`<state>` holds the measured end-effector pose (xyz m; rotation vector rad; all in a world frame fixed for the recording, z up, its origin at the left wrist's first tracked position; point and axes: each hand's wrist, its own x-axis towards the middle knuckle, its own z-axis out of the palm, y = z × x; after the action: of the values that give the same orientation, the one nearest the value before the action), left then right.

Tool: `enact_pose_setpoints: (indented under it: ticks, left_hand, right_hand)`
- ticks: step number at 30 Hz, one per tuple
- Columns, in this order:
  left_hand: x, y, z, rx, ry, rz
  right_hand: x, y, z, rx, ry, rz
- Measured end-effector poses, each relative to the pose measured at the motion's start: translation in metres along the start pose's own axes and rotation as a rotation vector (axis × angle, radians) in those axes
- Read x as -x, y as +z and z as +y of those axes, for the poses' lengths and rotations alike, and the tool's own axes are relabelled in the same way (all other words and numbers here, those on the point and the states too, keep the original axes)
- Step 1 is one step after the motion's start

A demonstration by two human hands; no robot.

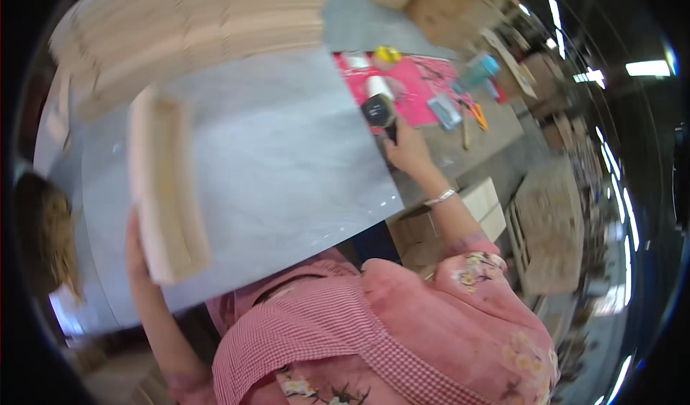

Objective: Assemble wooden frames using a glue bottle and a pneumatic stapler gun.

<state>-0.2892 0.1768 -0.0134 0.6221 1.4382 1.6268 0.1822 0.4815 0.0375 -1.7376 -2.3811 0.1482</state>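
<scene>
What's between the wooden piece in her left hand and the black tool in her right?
Only bare grey tabletop between the wooden piece and black tool, head view.

Boxes: brown cardboard cartons [438, 6] stacked beyond the bench, top right.
Labels, signs, screens: none that show clearly.

One head-worn fisheye view looks steeply down, close over the grey worktable [287, 160].
</scene>
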Motion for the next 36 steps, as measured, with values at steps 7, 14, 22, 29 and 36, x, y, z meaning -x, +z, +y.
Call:
enact_pose_setpoints:
  ticks: [7, 14, 22, 29, 36]
  left_hand:
    - [0.078, -0.054, -0.037, 0.578, -0.238, 0.219]
    - [0.182, -0.03, -0.029, 0.59, -0.16, 0.233]
    - [0.387, -0.013, -0.095, 0.78, -0.249, 0.88]
    - [0.606, 0.091, -0.243, 1.218, -0.141, 1.42]
    - [0.653, 0.105, -0.316, 0.662, 0.125, 1.825]
  right_hand:
    - [0.02, 0.032, 0.097, 0.211, 0.329, 0.118]
    - [-0.005, 0.039, 0.076, 0.06, 0.232, 0.194]
    - [-0.099, 0.048, 0.111, -0.078, -0.201, 0.284]
    - [-0.1, 0.081, -0.076, -0.133, -0.562, 0.093]
    - [-0.09, 0.061, -0.14, -0.277, -0.694, 0.101]
